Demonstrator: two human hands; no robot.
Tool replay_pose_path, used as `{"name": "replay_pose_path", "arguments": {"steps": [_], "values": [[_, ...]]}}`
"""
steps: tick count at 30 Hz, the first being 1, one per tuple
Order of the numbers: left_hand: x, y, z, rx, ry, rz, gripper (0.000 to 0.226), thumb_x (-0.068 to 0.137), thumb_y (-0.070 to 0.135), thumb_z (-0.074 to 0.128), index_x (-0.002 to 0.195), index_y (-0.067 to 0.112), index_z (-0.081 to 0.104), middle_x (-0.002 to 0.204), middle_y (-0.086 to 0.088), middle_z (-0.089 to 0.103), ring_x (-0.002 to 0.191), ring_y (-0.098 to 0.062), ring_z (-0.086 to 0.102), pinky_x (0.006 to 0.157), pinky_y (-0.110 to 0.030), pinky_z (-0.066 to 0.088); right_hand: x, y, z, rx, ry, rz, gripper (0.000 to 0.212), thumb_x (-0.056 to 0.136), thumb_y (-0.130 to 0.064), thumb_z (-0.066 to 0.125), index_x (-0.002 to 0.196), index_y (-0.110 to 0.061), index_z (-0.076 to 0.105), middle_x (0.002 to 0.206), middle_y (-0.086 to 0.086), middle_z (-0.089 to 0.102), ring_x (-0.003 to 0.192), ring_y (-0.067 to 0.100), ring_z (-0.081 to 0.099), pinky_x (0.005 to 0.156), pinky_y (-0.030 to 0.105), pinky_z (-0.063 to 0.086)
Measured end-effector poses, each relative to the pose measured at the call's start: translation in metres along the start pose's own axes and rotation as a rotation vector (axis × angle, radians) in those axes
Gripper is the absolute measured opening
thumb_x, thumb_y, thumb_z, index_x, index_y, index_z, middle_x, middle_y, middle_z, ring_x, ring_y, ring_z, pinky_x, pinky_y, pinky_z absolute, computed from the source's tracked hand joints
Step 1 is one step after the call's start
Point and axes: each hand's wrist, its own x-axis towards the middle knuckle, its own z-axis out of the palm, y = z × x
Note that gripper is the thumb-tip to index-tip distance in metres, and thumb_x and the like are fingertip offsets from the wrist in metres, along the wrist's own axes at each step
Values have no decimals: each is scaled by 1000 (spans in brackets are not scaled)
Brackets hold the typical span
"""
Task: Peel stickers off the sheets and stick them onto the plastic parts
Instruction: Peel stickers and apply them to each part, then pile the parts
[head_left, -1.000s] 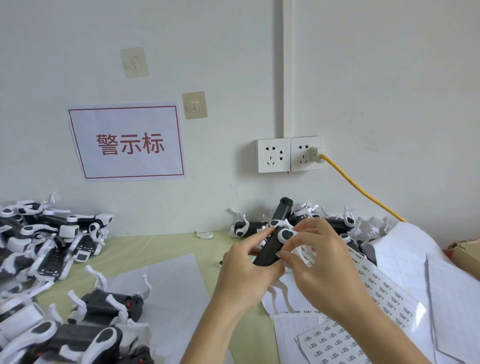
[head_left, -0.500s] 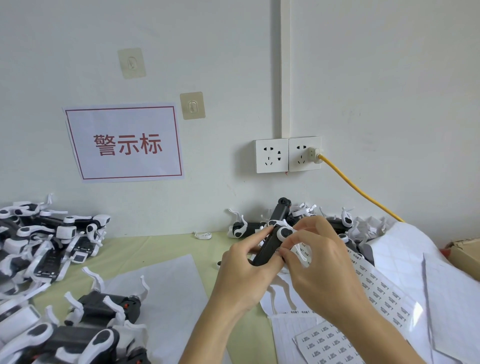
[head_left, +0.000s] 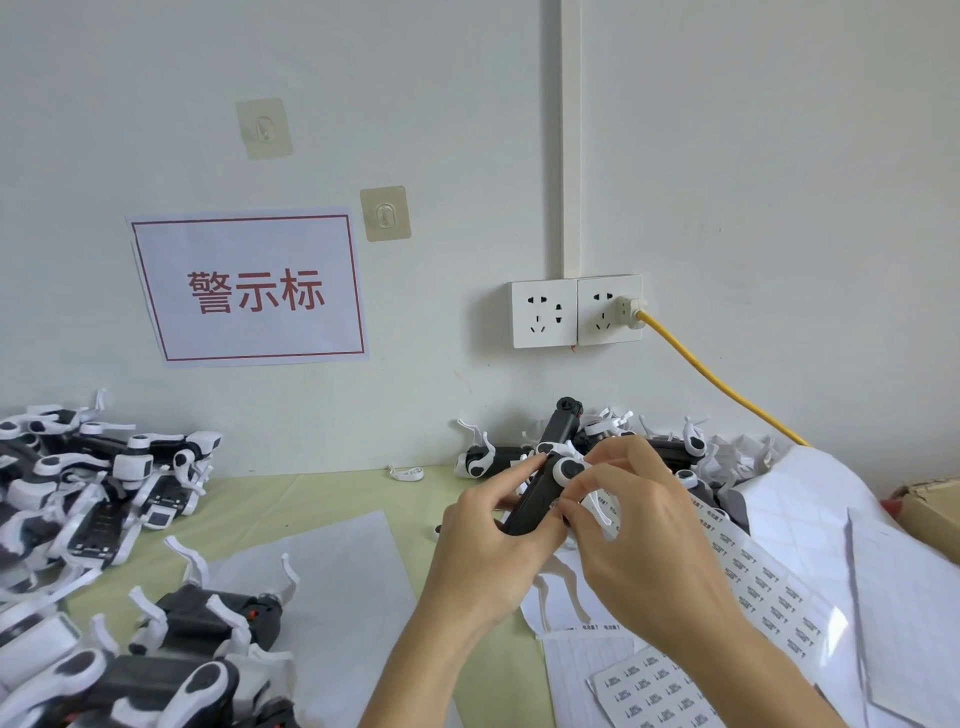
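A black plastic part with white clips is held tilted above the table, its top end pointing up and right. My left hand grips its lower end from the left. My right hand meets it from the right, thumb and forefinger pinching a small sticker against the part's side. Sticker sheets with rows of printed labels lie under and right of my right hand, and another sheet lies near the bottom edge.
Heaps of black and white plastic parts lie at the left, bottom left and against the wall behind my hands. Blank backing sheets lie on the green table. A yellow cable runs from the wall socket. A cardboard box sits far right.
Both hands and the part stay almost in place. My right fingers have shifted slightly down along the part's side, pressing the sticker there.
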Motion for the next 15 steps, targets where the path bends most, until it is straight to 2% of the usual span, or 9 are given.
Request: {"name": "replay_pose_path", "arguments": {"steps": [3,9,12,15], "values": [[0,0,0,4,0,3,44,73,44,65,113,62,63,86,11,72,79,-16,69,74,-30,58,0,0,1,0,9,-1,10,90,-22,69,82,-28,68,108,-23,47,106,-13,41,72,17,41],[-1,3,0,6,8,3,39,74,44,64,98,73,60,86,15,71,79,-15,69,73,-26,57,0,0,1,4,12,-5,9,90,-21,69,83,-26,69,108,-22,48,107,-13,41,72,9,39],[-1,1,0,4,17,-1,40,74,45,63,104,71,61,86,17,70,78,-11,69,69,-22,56,0,0,1,-1,14,1,9,90,-20,69,84,-26,70,109,-21,48,108,-13,41,71,9,38],[0,-1,0,13,19,9,44,75,43,63,118,56,65,90,14,72,84,-8,68,75,-24,58,0,0,2,-2,17,6,9,90,-20,70,84,-26,70,109,-21,49,108,-13,41,72,9,40]]}}
